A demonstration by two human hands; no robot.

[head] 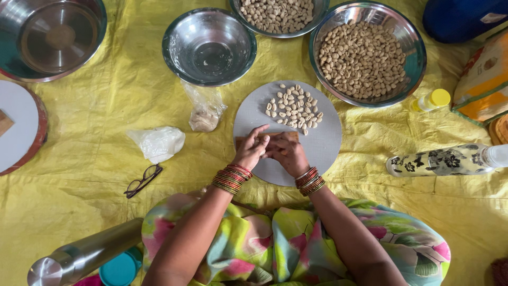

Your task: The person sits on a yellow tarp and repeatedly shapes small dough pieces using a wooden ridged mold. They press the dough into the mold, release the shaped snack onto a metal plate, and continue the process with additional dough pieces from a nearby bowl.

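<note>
Wooden piece [267, 136] gripped by both hands [270, 151]; steel bowl [415, 58] full of shaped dough bits [362, 58].

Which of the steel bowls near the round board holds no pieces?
The middle bowl, just up-left of the board; the two bowls to its right are filled with small tan pieces.

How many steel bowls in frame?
4. One large empty bowl at top left, one empty bowl left of centre, one bowl of shaped dough pieces cut off at the top edge, one full bowl at right. More may lie outside the frame.
</note>
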